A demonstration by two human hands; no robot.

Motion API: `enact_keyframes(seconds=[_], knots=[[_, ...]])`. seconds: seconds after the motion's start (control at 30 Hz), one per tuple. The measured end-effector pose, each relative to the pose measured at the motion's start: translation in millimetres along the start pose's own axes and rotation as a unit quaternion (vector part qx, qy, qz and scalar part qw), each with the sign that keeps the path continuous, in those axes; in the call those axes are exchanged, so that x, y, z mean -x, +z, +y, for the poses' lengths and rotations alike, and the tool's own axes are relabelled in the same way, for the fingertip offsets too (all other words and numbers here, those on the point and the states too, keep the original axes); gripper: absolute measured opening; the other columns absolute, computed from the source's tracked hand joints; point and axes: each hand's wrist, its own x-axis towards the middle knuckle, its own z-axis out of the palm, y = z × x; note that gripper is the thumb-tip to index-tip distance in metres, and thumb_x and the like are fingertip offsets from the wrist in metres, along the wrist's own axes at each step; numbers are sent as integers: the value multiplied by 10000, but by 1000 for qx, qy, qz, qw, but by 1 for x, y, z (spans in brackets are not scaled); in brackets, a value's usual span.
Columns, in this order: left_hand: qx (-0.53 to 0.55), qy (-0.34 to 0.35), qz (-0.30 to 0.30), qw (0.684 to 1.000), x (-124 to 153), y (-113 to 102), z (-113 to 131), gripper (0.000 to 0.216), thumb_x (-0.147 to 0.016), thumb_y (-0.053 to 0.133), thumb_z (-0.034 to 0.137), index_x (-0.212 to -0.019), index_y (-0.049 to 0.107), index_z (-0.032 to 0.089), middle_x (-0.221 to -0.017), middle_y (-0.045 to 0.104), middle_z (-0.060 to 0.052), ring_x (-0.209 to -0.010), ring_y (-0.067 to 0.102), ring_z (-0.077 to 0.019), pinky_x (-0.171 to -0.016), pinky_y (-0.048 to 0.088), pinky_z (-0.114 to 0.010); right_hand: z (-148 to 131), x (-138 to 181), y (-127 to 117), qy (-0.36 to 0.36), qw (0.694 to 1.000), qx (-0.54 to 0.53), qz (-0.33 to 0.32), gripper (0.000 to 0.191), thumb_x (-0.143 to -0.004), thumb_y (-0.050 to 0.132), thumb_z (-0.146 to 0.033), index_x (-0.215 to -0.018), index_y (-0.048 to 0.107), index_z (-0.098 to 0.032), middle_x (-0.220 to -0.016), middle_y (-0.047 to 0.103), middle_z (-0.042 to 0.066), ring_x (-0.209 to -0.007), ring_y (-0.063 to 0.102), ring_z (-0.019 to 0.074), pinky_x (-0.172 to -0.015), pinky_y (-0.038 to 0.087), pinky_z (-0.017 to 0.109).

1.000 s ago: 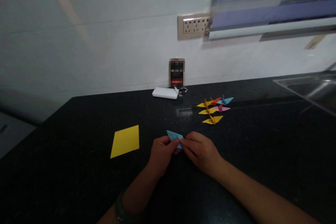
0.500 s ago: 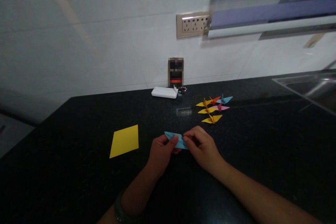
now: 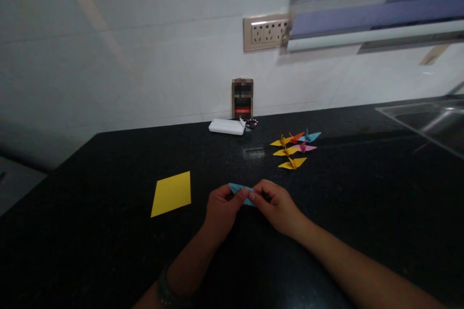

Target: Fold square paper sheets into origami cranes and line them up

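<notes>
A folded piece of light blue origami paper [image 3: 237,188] is held just above the dark counter, its pointed end toward the upper left. My left hand [image 3: 223,207] pinches it from the left with the thumb on top. From the right, my right hand [image 3: 275,205] grips the other end between thumb and forefinger. The two thumbs nearly meet over the paper and cover its middle. Left of my hands lies a flat yellow paper sheet [image 3: 172,194]. Beyond my right hand sit several folded paper cranes, among them a yellow crane [image 3: 293,163] and a pink crane [image 3: 304,147].
A white power bank [image 3: 227,127] with a beaded strap [image 3: 252,123] lies near the wall, before a blurred-out upright device [image 3: 242,99]. A metal sink [image 3: 427,128] is set into the black counter [image 3: 108,251] at right. A socket panel [image 3: 266,33] is on the wall.
My right hand has shifted slightly left along the blue paper, bringing its thumb close to the left thumb. Less of the paper shows now. The cranes and yellow sheet stay put.
</notes>
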Motion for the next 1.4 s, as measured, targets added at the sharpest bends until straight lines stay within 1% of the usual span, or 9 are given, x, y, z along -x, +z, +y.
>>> enact_keyframes(seconds=[0.33, 0.57, 0.67, 0.8, 1.03, 1.1, 1.27, 1.33, 1.4], knots=[[77, -27, -5, 997, 1, 1, -3, 206, -664, 657, 317, -575, 613, 137, -462, 480, 54, -456, 378, -47, -466, 289, -182, -2, 0, -3, -10, 998, -47, -35, 191, -811, 469, -227, -644, 530, -156, -644, 469, -6, -611, 449, 101, -561, 354, 215], [156, -52, -42, 985, -2, 1, -10, 317, -744, 556, 399, -555, 544, 146, -465, 449, 49, -445, 374, -58, -453, 295, -196, -4, 1, -2, 84, 983, -156, -45, 213, -774, 497, -300, -623, 523, -154, -548, 431, -32, -507, 389, 83, -473, 315, 205], [139, -40, -54, 988, -3, -1, -9, 288, -730, 567, 414, -617, 577, 150, -531, 510, 36, -479, 419, -64, -462, 323, -190, -4, 1, -2, 105, 980, -166, -4, 222, -742, 531, -329, -604, 524, -155, -539, 436, -33, -493, 386, 82, -457, 306, 208], [86, -40, -71, 993, -2, -2, -5, 198, -660, 665, 309, -777, 639, 151, -709, 618, -4, -594, 501, -84, -522, 374, -186, -4, 0, -2, 113, 978, -174, 11, 218, -719, 552, -337, -608, 547, -150, -555, 458, -26, -494, 397, 82, -453, 308, 211], [31, -8, -75, 997, -1, -2, -1, 174, -703, 613, 312, -734, 624, 142, -650, 601, 1, -588, 503, -98, -551, 393, -206, -2, -2, -1, 152, 954, -258, 4, 232, -721, 566, -386, -712, 563, -154, -553, 482, -38, -456, 401, 67, -420, 304, 192], [23, 5, -83, 996, -1, -2, -1, 162, -710, 603, 305, -720, 609, 143, -640, 589, 3, -578, 496, -101, -551, 396, -214, -1, -2, 0, 167, 939, -302, -14, 256, -715, 574, -404, -679, 543, -152, -524, 473, -45, -426, 390, 59, -400, 291, 186], [34, 12, -117, 992, 0, 0, 0, 153, -723, 585, 300, -707, 594, 148, -615, 568, 9, -571, 491, -103, -564, 401, -219, 1, -2, 2, 226, 868, -432, -100, 279, -718, 572, -414, -655, 520, -147, -464, 454, -53, -356, 346, 43, -353, 258, 177], [36, 9, -117, 992, 0, 0, 0, 159, -721, 585, 306, -710, 598, 148, -622, 576, 5, -570, 491, -104, -563, 398, -220, 1, -2, 3, 224, 873, -426, -74, 277, -706, 591, -410, -658, 522, -147, -453, 461, -55, -349, 358, 43, -348, 261, 174], [34, 4, -108, 994, 0, 0, 0, 159, -721, 584, 306, -714, 604, 149, -629, 581, 3, -569, 493, -104, -562, 395, -220, 0, -2, 4, 208, 897, -390, -16, 267, -684, 619, -397, -660, 531, -147, -455, 478, -55, -356, 384, 47, -352, 279, 175]])
